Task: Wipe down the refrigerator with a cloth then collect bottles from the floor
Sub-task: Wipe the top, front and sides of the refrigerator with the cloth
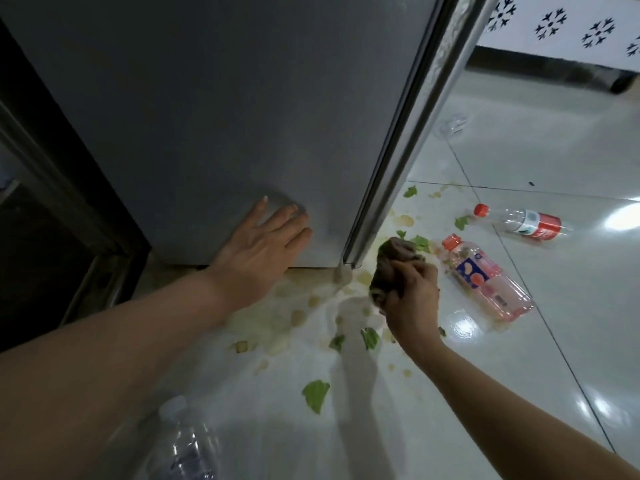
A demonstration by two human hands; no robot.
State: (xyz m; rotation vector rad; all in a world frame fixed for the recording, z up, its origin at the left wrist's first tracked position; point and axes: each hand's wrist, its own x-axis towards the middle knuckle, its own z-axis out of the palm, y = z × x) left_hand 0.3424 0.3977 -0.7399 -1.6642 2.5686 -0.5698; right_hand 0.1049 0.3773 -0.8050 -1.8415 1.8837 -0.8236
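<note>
Refrigerator (214, 116): grey cabinet side, seen from above; its top is cut off by the upper edge of the view. A silvery door edge (412, 133) runs down its right side to a small foot at the floor.

Left hand (263, 244): laid flat against the lower part of the refrigerator side, fingers straight and spread, nothing held.

Right hand (410, 292): fingers curled round a bunched brownish cloth (391, 261); the grip is clamped on the cloth. The cloth is held low, just beside the bottom corner of the door edge, near the floor; whether it touches the floor or the door cannot be told.

Floor (519, 341): pale glossy tiles, with yellowish wet stains (287, 306) spread below the refrigerator corner and green leaf scraps (316, 394) scattered among them.

Bottles, three made out clearly, all lying on the floor:
- pink bottle (485, 278), orange cap, blue label, just right of the right hand; pinkish liquid is seen inside.
- red-label bottle (523, 221), red cap, clear body, farther right and well apart from the hand.
- clear bottle (188, 441), white cap, at the lower edge of the view, blurred and partly cut off.

A faint transparent object (452, 124) lies farther back by the door edge; too indistinct to identify.

Left of the refrigerator a dark area (52, 220) is too dim to be read.
</note>
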